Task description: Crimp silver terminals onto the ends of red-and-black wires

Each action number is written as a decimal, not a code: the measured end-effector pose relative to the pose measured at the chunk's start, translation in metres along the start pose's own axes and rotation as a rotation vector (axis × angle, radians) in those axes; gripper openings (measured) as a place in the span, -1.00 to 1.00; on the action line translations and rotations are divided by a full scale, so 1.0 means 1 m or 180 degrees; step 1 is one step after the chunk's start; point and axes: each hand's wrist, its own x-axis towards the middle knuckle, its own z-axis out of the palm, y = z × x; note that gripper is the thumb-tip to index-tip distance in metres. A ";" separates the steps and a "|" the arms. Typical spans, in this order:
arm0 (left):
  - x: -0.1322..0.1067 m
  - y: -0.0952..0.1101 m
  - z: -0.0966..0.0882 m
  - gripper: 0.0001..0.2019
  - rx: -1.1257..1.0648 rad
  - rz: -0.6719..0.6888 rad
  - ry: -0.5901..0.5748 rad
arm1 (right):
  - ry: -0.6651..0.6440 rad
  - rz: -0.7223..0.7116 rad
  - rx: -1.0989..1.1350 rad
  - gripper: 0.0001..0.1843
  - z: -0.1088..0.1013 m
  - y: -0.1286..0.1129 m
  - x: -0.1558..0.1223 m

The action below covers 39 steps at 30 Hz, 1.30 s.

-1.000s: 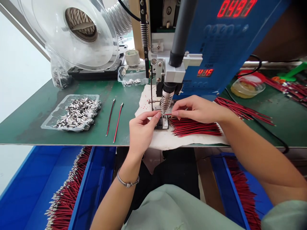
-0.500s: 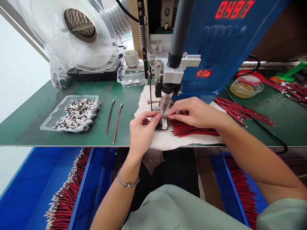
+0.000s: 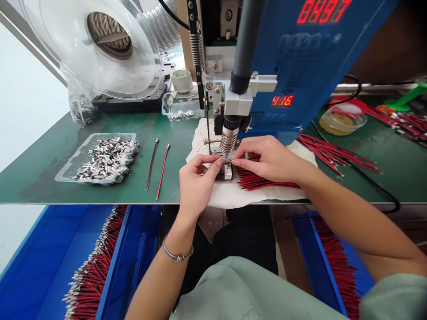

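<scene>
My left hand (image 3: 196, 183) is pinched at the small metal fixture (image 3: 227, 171) under the machine's ribbed nozzle (image 3: 229, 139); what its fingertips hold is too small to name. My right hand (image 3: 268, 159) pinches a thin red wire (image 3: 231, 162) and holds its end at the same fixture, thumb and forefinger nearly touching the left fingertips. Under my right hand lies a bundle of red wires (image 3: 267, 181) on a white cloth (image 3: 230, 195).
A blue machine (image 3: 300, 58) with red digit displays stands behind the hands. On the green bench (image 3: 50, 169) are a clear tray of metal terminals (image 3: 103, 158), two finished wires (image 3: 156, 164) and a clear reel (image 3: 96, 44). More red wires (image 3: 333, 153) lie at right. Blue bins (image 3: 50, 262) of wires sit below.
My right hand has slid left and brought the red wire's end to the fixture under the nozzle. The left hand has stayed put. The small display went from 415 to 416.
</scene>
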 end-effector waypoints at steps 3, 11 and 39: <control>0.000 -0.001 0.000 -0.81 -0.0015 0.0003 -0.0019 | 0.0056 -0.0001 0.0003 -0.82 0.001 0.000 0.000; -0.001 -0.001 0.000 -0.81 0.0004 -0.0033 -0.0001 | 0.0154 0.0218 0.0013 -0.81 0.004 -0.003 0.001; 0.000 0.000 0.001 -0.81 -0.0008 -0.0023 0.0001 | 0.0393 0.0636 0.0245 -0.81 0.009 -0.011 0.000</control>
